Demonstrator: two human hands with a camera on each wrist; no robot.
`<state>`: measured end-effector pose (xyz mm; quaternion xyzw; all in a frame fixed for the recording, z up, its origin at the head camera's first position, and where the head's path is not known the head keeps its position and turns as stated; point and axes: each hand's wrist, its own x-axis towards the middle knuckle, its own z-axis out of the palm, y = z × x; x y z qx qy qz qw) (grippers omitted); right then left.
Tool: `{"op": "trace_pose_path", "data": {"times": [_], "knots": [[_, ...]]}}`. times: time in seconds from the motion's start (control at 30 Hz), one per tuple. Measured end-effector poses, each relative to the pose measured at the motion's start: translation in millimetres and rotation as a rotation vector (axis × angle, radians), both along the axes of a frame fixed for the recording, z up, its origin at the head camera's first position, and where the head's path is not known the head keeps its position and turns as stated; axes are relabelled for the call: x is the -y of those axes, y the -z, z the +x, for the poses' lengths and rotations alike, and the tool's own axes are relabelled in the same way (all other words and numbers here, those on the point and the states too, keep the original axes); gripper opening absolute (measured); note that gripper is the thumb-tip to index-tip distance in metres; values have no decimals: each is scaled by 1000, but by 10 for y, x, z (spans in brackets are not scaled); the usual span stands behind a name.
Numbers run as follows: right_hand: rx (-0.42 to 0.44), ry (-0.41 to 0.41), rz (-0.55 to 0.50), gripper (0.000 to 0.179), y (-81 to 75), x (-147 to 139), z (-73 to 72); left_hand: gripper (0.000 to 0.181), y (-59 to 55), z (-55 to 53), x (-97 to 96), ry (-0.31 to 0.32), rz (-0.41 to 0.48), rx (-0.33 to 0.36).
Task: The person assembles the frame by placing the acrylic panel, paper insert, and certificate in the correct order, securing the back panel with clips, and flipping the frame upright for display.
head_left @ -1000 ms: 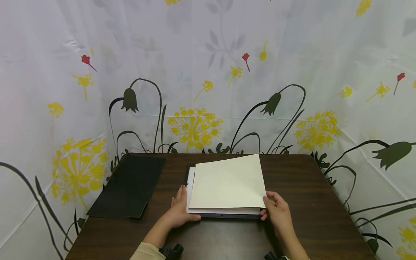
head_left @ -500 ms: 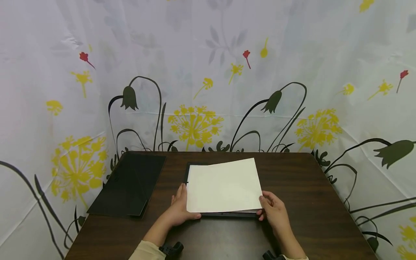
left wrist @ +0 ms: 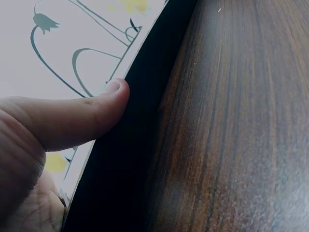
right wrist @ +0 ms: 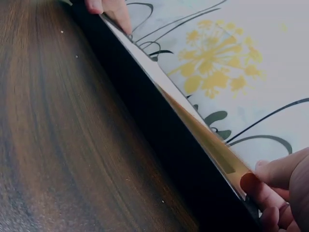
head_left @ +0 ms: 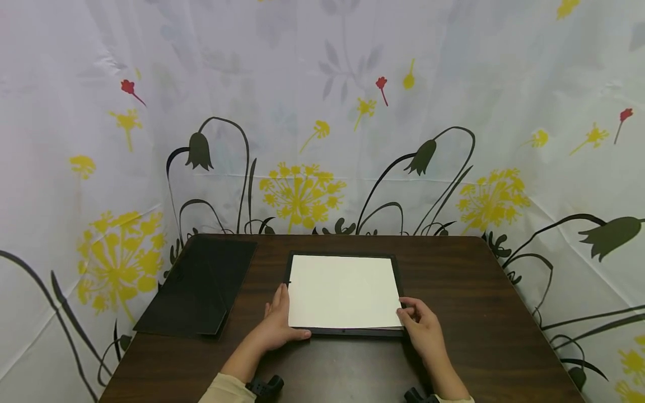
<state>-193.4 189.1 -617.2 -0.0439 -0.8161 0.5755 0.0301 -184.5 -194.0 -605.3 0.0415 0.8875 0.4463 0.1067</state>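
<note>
In the middle of the table lies a thin rectangular black frame (head_left: 347, 332), and a cream sheet of card or board (head_left: 345, 291) covers its inside. My left hand (head_left: 276, 326) rests at the near left corner, fingers along the left side, and in the left wrist view its thumb (left wrist: 91, 116) lies straight across the near edge. At the near right corner my right hand (head_left: 422, 329) pinches the sheet between thumb and fingers. The right wrist view shows this sheet (right wrist: 207, 140) slightly raised there, leaving a thin gap above the frame's black side (right wrist: 140, 116).
A black panel (head_left: 196, 285) lies at the table's left, a flap near its right front slightly raised. Brown wood tabletop (head_left: 453, 280) surrounds the frame. A white curtain (head_left: 322, 112) with printed flowers hangs behind the table's far edge.
The cream sheet has moved left and down from a skewed, raised position and now lies lined up within the frame. My right hand has shifted slightly left with it; my left hand has stayed put.
</note>
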Motion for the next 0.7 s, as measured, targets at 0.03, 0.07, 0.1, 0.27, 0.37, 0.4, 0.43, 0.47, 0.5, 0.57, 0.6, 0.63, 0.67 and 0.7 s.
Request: {"op": "trace_pose_path", "data": {"times": [0.03, 0.07, 0.1, 0.27, 0.37, 0.4, 0.43, 0.47, 0.5, 0.57, 0.6, 0.63, 0.67, 0.7], "knots": [[-8, 3, 3, 28, 19, 0, -7, 150, -17, 4, -3, 0, 6, -4], [-19, 6, 9, 26, 35, 0, -15, 151, 0, -6, 1, -1, 7, -5], [-33, 9, 18, 25, 44, 0, -18, 152, 24, -16, 6, -3, 6, -7], [-82, 30, 117, 27, 81, -11, -30, 154, 102, -30, -5, -13, -6, -19], [-87, 25, 167, 31, 102, -23, -41, 156, 111, -19, -6, -15, 17, -26], [-91, 22, 180, 32, 109, -26, -46, 157, 111, -16, -4, -15, 17, -25], [-94, 19, 189, 32, 117, -29, -54, 157, 113, -16, -2, -16, 16, -21], [-101, 16, 195, 32, 120, -29, -58, 156, 113, -16, 0, -18, 11, -17], [-110, 14, 208, 32, 126, -30, -66, 156, 113, -20, 2, -20, 5, -11], [-128, 10, 236, 31, 140, -33, -79, 153, 117, -28, 4, -18, -31, 0], [-135, 4, 242, 30, 147, -36, -83, 153, 118, -33, 5, -17, -38, 1], [-141, -3, 241, 30, 152, -43, -81, 153, 109, -35, 2, -15, -33, -4], [-143, -7, 235, 31, 158, -56, -76, 153, 112, -37, 2, -15, -31, -15], [-138, -10, 212, 32, 165, -72, -67, 153, 113, -42, -2, -13, -37, -13]]}}
